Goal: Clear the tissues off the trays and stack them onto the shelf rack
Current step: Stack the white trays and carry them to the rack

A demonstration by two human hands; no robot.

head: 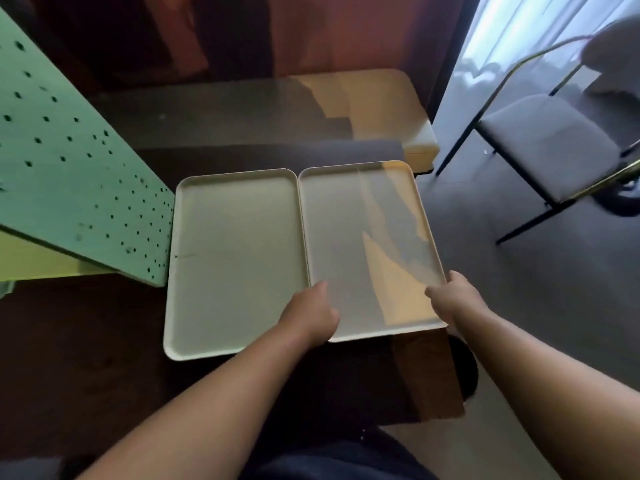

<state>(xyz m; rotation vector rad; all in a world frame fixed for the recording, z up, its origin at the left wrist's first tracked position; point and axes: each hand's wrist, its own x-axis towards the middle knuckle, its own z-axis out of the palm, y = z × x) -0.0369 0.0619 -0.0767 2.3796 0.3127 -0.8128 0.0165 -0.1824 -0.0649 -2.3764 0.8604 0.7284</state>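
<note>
Dark table [104, 341], 2 cream trays [239, 265] side by side, both hands' fingers [437, 292] gripping right tray [367, 237], chair [547, 150] beyond

dark table [86, 341] | grey floor [519, 289] | chair [547, 147] right | bright window [512, 26] | reddish-brown wall [346, 32]

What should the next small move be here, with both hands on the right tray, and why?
Probably lift the right tray and swing it left toward the green perforated rack. Both trays look bare, no tissues showing, and the left hand and right hand already hold this tray at its near corners. The left tray lies untouched beside it on the dark table.
</note>
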